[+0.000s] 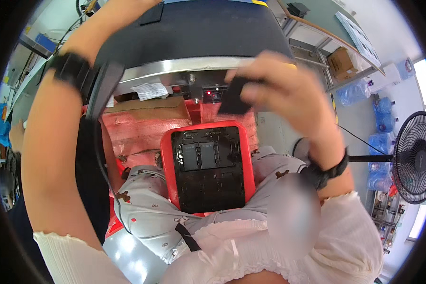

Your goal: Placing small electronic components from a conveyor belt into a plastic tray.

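Observation:
A red tray (pixel 166 161) rests on my lap, holding a black moulded insert (pixel 208 173) with several slots. My right hand (pixel 279 90) is raised above it, fingers closed on a small flat black piece (pixel 233 97). My left arm reaches up and away over the dark conveyor belt (pixel 199 28); my left hand (pixel 123 5) is mostly cut off at the top edge, so its fingers are hidden. Both wrists wear black bands.
A metal belt edge (pixel 184 66) runs across in front of me, with a brown cardboard box (pixel 146 108) beneath it. A black cable (pixel 99 151) hangs on the left. At right stand a black floor fan (pixel 414 156), blue water bottles (pixel 381 142) and a workbench (pixel 317 28).

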The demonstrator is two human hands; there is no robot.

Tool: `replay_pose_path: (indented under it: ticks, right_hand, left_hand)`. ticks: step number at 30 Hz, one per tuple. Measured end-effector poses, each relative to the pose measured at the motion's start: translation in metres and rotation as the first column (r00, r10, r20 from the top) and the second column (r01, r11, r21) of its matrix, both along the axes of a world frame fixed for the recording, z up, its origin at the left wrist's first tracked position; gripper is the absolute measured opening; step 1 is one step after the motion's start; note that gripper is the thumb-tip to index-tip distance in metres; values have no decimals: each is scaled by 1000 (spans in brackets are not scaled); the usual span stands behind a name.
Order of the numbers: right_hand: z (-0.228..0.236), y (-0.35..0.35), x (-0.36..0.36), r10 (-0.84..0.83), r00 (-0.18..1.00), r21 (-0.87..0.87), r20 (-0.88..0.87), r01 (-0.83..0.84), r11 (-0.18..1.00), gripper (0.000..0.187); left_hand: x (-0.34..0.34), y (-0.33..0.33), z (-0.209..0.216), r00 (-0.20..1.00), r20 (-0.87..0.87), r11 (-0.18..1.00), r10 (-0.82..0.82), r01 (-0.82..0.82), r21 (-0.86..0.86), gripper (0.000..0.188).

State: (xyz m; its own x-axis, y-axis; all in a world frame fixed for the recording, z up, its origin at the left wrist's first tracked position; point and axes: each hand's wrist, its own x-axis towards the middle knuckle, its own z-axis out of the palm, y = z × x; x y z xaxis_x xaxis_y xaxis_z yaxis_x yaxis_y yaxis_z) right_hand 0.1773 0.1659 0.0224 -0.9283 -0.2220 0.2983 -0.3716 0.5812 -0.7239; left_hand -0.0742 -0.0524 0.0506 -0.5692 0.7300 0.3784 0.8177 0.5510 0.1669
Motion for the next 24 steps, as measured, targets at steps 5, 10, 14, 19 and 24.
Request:
replay_pose_path:
  ticks: [5,10,14,19,24]
  right_hand:
    - [-146,-8,37,67,864,-114,498,-12,993,30]
    - [-246,-8,56,-184,920,211,346,114,971,34]
    - [-226,-38,70,-224,962,453,157,131,882,38]
    - [-250,-59,115,-238,969,723,66,118,681,57]
    - [-241,-55,101,-253,953,641,167,91,763,55]
  left_hand:
    - [-75,46,-62,997,62,920,37,-10,-392,57]
    - [-57,71,-44,955,269,889,-121,225,-398,51]
    - [-46,79,-55,964,188,912,-189,243,-329,46]
    - [-11,116,-56,966,256,957,-23,96,-274,47]
    - [15,128,-58,991,131,986,-42,62,-157,57]
